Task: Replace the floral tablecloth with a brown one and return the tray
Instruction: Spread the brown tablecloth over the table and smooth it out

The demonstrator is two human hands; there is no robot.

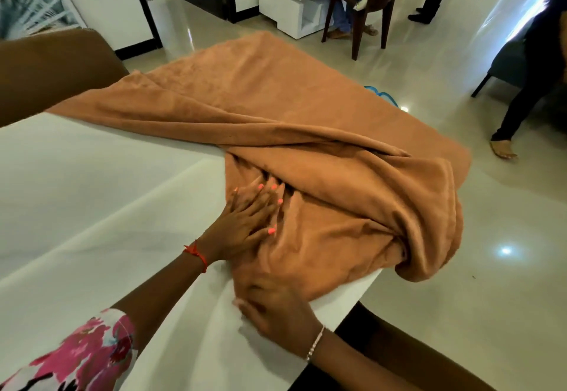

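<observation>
A brown tablecloth point(276, 108) lies partly spread over the white table point(76, 191), bunched in thick folds along the right edge, where it hangs over the side. My left hand point(245, 222) rests flat on the cloth with its fingers spread. My right hand point(276, 307) is blurred and lies palm down at the cloth's near edge; whether it pinches the fabric is unclear. No floral tablecloth and no tray appear in view.
A brown chair back point(46, 68) stands at the table's far left. A dark chair seat point(383, 344) sits under the near right corner. A wooden chair point(374, 1) with a seated person, a white side table point(288, 1) and a standing person's legs point(521, 108) are beyond.
</observation>
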